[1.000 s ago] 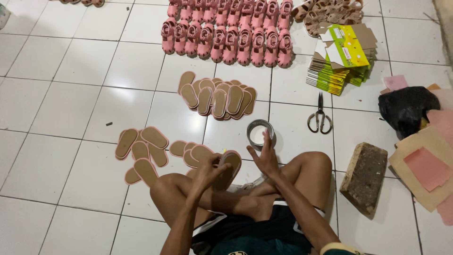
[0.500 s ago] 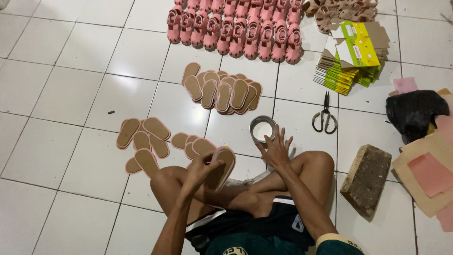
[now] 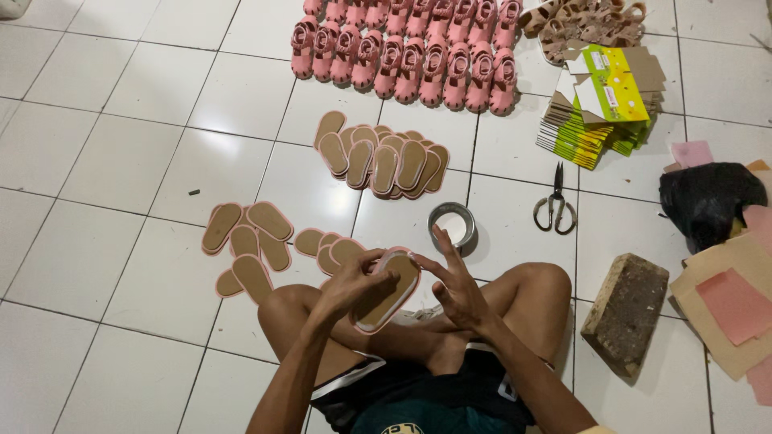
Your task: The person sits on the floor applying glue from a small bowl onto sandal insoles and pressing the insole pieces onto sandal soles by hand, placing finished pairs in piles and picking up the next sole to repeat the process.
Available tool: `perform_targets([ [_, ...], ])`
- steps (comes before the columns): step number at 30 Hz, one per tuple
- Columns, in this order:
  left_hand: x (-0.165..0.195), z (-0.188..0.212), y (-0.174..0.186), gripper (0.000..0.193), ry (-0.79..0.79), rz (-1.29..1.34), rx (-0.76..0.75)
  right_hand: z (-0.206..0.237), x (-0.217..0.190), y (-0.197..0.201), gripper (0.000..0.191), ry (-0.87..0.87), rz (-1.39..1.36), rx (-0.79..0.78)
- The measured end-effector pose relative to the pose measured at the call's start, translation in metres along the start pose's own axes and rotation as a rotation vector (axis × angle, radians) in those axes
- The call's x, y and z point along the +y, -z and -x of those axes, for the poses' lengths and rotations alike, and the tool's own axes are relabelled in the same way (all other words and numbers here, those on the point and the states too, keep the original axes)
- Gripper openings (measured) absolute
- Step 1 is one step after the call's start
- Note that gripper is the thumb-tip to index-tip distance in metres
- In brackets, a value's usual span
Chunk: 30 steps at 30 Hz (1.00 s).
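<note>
A small sandal sole (image 3: 388, 291), brown on its face with a pink edge, is being held above the crossed legs of a person seated on the white tiled floor (image 3: 121, 161). It is being gripped along its left edge by the left hand (image 3: 351, 281), whose fingers are being curled closed around that rim. The right hand (image 3: 454, 281) is being pressed against the sole's right edge with the thumb and fingertips, while its other fingers are being kept spread and raised, so this grip is only partly closed.

Just beyond the sole, a round metal tin (image 3: 452, 227) is being left open on the floor, near the right hand. To the left, loose soles (image 3: 249, 241) are being kept in a scattered group, and farther away a fanned pile of soles (image 3: 382, 161) is lying. Rows of finished pink sandals (image 3: 406, 52) are being lined up at the top. Scissors (image 3: 555, 205), a stack of folded green cartons (image 3: 603, 104), a rough brown block (image 3: 627, 309) and a black bag (image 3: 708, 201) are lying to the right.
</note>
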<state>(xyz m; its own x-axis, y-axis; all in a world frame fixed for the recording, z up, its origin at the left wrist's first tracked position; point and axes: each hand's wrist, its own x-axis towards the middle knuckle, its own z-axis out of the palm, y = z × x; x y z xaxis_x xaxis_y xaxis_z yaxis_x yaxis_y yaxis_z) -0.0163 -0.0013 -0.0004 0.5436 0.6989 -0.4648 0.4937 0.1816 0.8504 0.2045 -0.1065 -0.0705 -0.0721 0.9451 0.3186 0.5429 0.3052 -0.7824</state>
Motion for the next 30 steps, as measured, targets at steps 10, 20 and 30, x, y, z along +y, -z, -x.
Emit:
perform_targets([
  [10,-0.015,-0.008,-0.005,0.055,-0.174,0.063,-0.006,0.002,-0.001,-0.003,0.077,0.051,0.216,0.053],
  [20,-0.015,-0.004,-0.009,0.055,-0.197,0.118,0.045,0.004,-0.011,-0.007,0.08,-0.004,0.226,0.08],
  [30,-0.015,-0.003,-0.011,0.057,-0.205,0.172,0.074,0.001,-0.009,-0.006,0.08,0.03,0.261,0.08],
])
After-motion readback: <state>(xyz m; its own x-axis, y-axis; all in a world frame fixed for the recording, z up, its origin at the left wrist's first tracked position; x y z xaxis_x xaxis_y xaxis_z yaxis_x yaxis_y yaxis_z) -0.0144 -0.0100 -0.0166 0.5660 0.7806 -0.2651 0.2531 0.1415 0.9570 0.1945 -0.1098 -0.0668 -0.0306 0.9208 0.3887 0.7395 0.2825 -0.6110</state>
